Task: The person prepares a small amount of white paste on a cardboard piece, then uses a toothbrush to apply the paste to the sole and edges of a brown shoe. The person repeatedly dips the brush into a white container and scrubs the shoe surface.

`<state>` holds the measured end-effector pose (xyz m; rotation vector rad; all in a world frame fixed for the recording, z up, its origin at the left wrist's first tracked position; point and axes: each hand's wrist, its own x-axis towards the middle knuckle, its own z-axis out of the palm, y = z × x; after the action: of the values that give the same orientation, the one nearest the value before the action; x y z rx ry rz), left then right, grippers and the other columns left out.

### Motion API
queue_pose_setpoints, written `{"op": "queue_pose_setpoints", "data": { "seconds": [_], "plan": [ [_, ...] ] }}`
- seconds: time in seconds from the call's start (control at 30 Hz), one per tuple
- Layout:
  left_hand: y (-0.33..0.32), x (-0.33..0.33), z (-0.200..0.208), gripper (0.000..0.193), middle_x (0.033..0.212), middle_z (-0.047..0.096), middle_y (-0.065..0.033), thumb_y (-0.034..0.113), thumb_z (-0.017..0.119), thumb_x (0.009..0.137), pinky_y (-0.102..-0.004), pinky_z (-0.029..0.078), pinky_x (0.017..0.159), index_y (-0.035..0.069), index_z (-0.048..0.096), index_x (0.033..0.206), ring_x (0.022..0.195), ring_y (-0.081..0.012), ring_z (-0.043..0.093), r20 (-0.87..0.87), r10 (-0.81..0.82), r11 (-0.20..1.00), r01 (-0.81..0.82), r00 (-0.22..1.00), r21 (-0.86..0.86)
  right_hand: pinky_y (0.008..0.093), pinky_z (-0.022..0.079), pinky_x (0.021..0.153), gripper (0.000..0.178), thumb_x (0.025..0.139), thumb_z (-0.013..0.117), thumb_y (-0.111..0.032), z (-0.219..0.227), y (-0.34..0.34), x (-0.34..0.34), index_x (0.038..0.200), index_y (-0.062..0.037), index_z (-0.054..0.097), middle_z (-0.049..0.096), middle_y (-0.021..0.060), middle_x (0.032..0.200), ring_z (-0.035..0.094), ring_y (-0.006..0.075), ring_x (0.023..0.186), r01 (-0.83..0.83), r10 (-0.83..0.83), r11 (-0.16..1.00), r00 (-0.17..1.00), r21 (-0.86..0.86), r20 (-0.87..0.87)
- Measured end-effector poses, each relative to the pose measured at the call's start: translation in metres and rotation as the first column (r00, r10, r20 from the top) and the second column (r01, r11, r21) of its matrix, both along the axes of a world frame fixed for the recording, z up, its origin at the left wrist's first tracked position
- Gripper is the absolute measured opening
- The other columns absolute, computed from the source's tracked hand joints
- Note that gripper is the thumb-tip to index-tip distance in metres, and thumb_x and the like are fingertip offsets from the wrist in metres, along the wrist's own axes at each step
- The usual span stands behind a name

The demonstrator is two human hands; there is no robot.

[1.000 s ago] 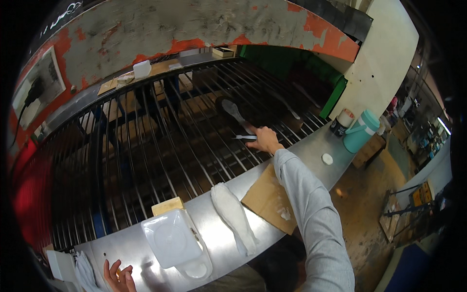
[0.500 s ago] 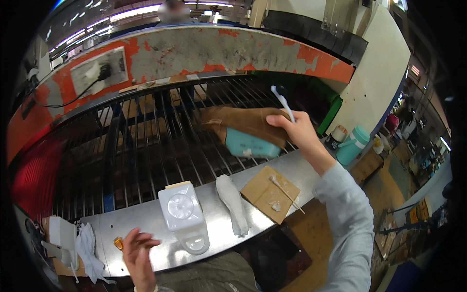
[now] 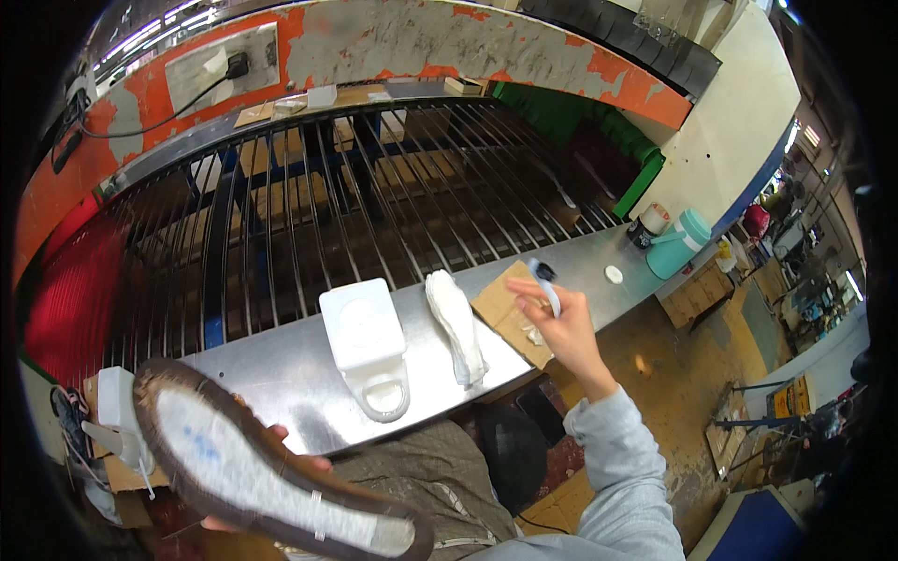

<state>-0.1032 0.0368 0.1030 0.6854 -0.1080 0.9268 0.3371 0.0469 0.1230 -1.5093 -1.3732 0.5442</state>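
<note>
At the lower left, my left hand (image 3: 304, 460) is closed around a brown shoe upper on a last (image 3: 248, 458). Its underside faces up, with a pale grey insole framed by a brown edge, and it hides most of the fingers. My right hand (image 3: 561, 327) is over a piece of brown cardboard (image 3: 505, 304), which it partly covers. A small pale-handled brush (image 3: 550, 292) with a dark end is tucked in this hand, sticking up past the thumb. The forefinger stretches out over the cardboard.
A metal ledge (image 3: 271, 374) carries a white plastic container (image 3: 365, 341), a bundled white cloth (image 3: 456, 327) and a turquoise jug (image 3: 681, 243). Beyond it runs a rack of dark metal bars (image 3: 309, 215). Another white container (image 3: 117, 402) stands at far left.
My right hand has moved from above the bars down to the cardboard, keeping the brush. The shoe upper has passed from the right hand to the left, its underside now up.
</note>
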Motion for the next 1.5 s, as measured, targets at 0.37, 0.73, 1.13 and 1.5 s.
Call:
{"op": "queue_pose_setpoints", "data": {
  "seconds": [0.37, 0.73, 1.13, 1.5],
  "plan": [
    [0.0, -0.076, -0.025, 0.05, 0.153, 0.026, -0.0436, 0.043, 0.038, 0.111, -0.0736, 0.024, 0.117, 0.017, 0.028, 0.152, 0.149, -0.0602, 0.018, 0.133, -0.638, 0.739, 0.652, 0.758, -0.171, 0.0466, 0.051, 0.092, 0.036, 0.078, 0.082, -0.023, -0.154, 0.021, 0.045, 0.106, -0.0007, 0.078, 0.07, 0.022, 0.11, 0.067, 0.0405, 0.102, 0.429, -0.409, 0.9, 0.764, 0.08, 0.499],
    [0.003, -0.047, -0.069, 0.06, 0.121, 0.062, -0.0305, 0.041, 0.059, 0.104, -0.0424, 0.051, 0.095, 0.015, 0.031, 0.15, 0.116, -0.0367, 0.059, 0.041, -0.506, 0.856, 0.496, 0.861, 0.145, 0.0361, 0.042, 0.077, 0.018, 0.093, 0.072, -0.011, -0.061, -0.033, -0.046, 0.11, -0.0083, 0.079, 0.066, 0.0037, 0.087, 0.06, 0.0156, 0.084, -0.023, 0.032, 0.993, 0.996, -0.114, 0.077],
    [0.021, -0.031, -0.12, 0.083, 0.12, 0.058, -0.0285, 0.055, 0.064, 0.095, -0.0516, 0.051, 0.101, 0.011, 0.027, 0.155, 0.111, -0.039, 0.058, 0.321, -0.492, 0.832, 0.545, 0.809, -0.101, 0.0393, 0.036, 0.089, 0.028, 0.078, 0.086, -0.019, -0.065, -0.016, -0.123, 0.105, -0.0212, 0.08, 0.065, -0.0027, 0.099, 0.058, 0.0166, 0.085, -0.147, -0.058, 0.973, 0.593, 0.179, 0.803],
    [0.009, -0.026, -0.123, 0.085, 0.13, 0.055, -0.0286, 0.061, 0.058, 0.096, -0.0535, 0.053, 0.099, 0.01, 0.027, 0.157, 0.114, -0.0406, 0.06, 0.369, -0.198, 0.937, 0.286, 0.908, -0.201, 0.0385, 0.035, 0.09, 0.028, 0.077, 0.087, -0.017, -0.068, -0.017, -0.131, 0.103, -0.0239, 0.08, 0.066, -0.003, 0.103, 0.059, 0.0159, 0.089, -0.07, -0.078, 0.986, 0.602, 0.151, 0.794]
  ]
}}
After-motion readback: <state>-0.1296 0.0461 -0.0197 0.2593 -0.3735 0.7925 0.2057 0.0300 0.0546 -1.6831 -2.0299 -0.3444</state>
